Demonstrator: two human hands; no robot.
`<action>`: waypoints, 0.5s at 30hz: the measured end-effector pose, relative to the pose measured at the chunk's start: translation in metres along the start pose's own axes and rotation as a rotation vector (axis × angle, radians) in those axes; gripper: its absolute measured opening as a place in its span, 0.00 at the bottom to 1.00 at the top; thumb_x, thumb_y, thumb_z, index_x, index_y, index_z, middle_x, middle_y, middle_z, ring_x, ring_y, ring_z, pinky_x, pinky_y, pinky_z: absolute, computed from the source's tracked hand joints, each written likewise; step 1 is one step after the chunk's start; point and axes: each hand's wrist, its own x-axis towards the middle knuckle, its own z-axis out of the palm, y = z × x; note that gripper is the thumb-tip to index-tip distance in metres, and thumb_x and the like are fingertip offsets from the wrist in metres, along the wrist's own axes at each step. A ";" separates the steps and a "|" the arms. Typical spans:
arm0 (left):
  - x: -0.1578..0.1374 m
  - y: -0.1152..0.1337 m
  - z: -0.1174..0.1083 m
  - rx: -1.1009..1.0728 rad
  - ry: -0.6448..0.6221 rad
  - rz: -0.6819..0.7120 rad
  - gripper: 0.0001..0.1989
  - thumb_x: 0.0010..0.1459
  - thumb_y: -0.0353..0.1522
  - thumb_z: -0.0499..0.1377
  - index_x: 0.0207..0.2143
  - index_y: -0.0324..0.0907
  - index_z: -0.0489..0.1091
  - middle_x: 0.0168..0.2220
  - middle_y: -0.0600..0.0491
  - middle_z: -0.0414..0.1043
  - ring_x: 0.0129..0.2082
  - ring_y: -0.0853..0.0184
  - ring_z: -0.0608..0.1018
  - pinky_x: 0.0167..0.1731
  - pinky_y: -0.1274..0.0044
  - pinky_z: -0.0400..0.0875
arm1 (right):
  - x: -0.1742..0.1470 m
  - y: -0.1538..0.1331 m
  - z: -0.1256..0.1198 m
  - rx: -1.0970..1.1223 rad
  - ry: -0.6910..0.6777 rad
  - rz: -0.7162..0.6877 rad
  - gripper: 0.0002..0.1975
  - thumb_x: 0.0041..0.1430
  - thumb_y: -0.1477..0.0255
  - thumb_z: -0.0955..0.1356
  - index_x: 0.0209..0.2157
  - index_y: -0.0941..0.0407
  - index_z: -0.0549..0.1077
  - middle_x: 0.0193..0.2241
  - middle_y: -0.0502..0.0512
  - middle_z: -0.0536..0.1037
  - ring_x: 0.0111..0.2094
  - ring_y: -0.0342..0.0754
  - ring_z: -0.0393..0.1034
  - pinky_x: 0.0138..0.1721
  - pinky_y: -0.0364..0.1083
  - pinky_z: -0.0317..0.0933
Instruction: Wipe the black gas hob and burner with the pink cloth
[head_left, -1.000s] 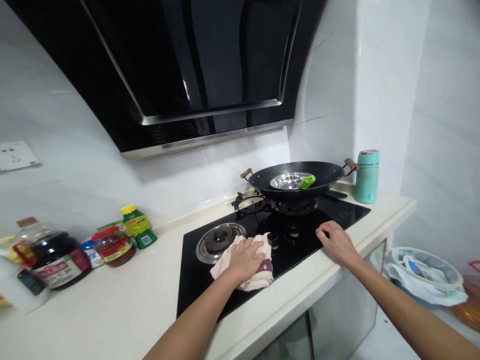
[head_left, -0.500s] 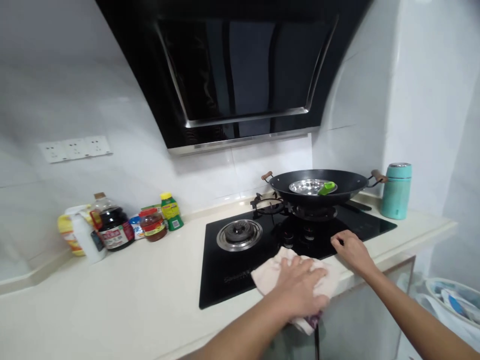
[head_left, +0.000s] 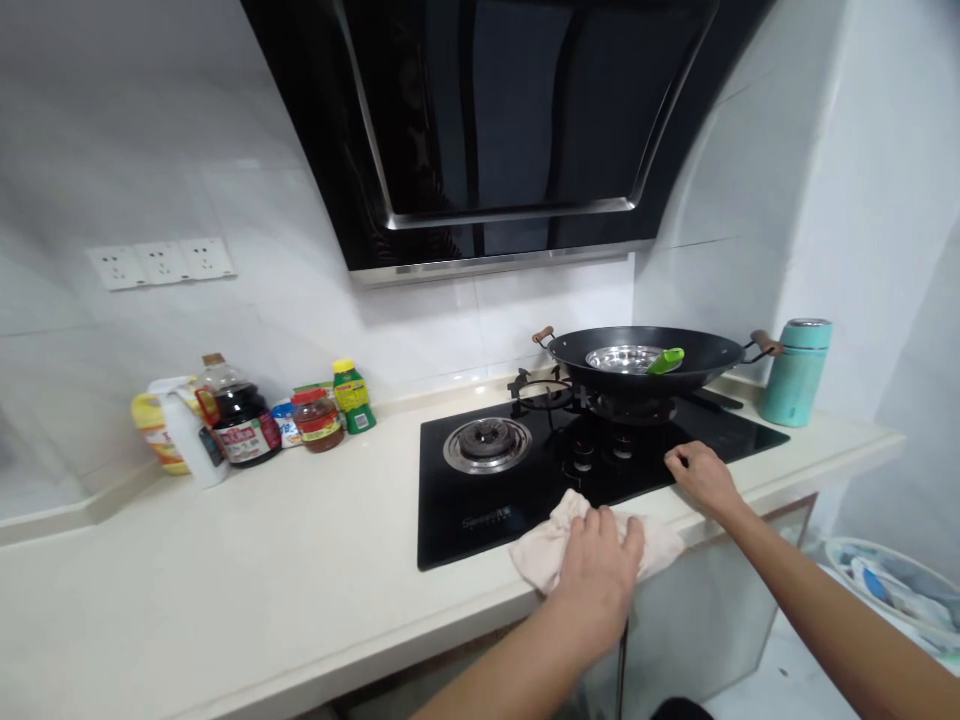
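Note:
Under my left hand (head_left: pixel 600 565) is a pale pink cloth (head_left: pixel 541 552), bunched at the counter's front edge and against the front of the black glass gas stove (head_left: pixel 480 545). The fingers of that hand are bent and grip the cloth. To the right, my right hand (head_left: pixel 703 480) rests as a loose fist at the stove's front right border, with nothing visible in it. Behind the hands, a black wok (head_left: pixel 705 350) with wooden handles sits on the right burner. A shiny metal dish (head_left: pixel 619 358) and a bright green-handled utensil (head_left: pixel 666 361) lie in the wok.
Seasonings stand along the wall at left: a dark sauce bottle (head_left: pixel 244 425), a red-lidded jar (head_left: pixel 319 422) and a green bottle (head_left: pixel 352 398). A white spray bottle (head_left: pixel 193 440) is beside them. A teal flask (head_left: pixel 796 375) stands far right, and a range hood (head_left: pixel 510 120) overhangs.
The cloth under my left hand has bunched up more, and its purple part no longer shows. My left fingers are more bent. My right hand stays near the same spot; the view has shifted slightly.

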 end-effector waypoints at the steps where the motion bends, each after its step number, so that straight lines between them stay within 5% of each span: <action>1: -0.009 -0.006 -0.002 0.013 -0.010 -0.016 0.30 0.62 0.28 0.55 0.66 0.38 0.55 0.54 0.37 0.67 0.53 0.51 0.70 0.52 0.60 0.67 | 0.000 0.000 0.000 -0.006 -0.007 -0.002 0.16 0.61 0.65 0.60 0.30 0.53 0.77 0.39 0.58 0.79 0.43 0.53 0.71 0.47 0.48 0.60; 5: -0.064 -0.044 -0.015 0.043 -0.052 -0.063 0.34 0.57 0.33 0.64 0.64 0.44 0.57 0.53 0.41 0.70 0.50 0.52 0.73 0.48 0.61 0.69 | 0.000 0.001 -0.002 -0.027 -0.027 0.000 0.17 0.60 0.65 0.60 0.30 0.54 0.78 0.38 0.60 0.78 0.42 0.54 0.71 0.45 0.49 0.60; 10: -0.169 -0.118 -0.021 0.018 -0.022 -0.170 0.44 0.47 0.34 0.71 0.65 0.47 0.56 0.60 0.44 0.69 0.56 0.53 0.72 0.56 0.63 0.65 | 0.001 0.002 0.000 -0.048 -0.047 0.014 0.17 0.60 0.63 0.59 0.30 0.53 0.77 0.39 0.59 0.77 0.43 0.55 0.70 0.45 0.50 0.60; 13: -0.231 -0.169 -0.022 0.134 0.021 -0.249 0.44 0.45 0.38 0.71 0.64 0.47 0.61 0.62 0.43 0.69 0.61 0.48 0.70 0.64 0.55 0.52 | 0.002 0.001 0.001 -0.056 -0.055 0.019 0.17 0.60 0.63 0.59 0.30 0.53 0.76 0.38 0.59 0.77 0.43 0.55 0.70 0.44 0.50 0.59; 15: -0.264 -0.197 -0.031 0.207 -0.058 -0.336 0.42 0.42 0.43 0.72 0.61 0.51 0.67 0.64 0.44 0.67 0.64 0.42 0.65 0.65 0.48 0.42 | 0.001 0.001 0.001 -0.062 -0.062 0.015 0.17 0.61 0.63 0.59 0.31 0.53 0.76 0.38 0.59 0.77 0.43 0.55 0.70 0.44 0.50 0.59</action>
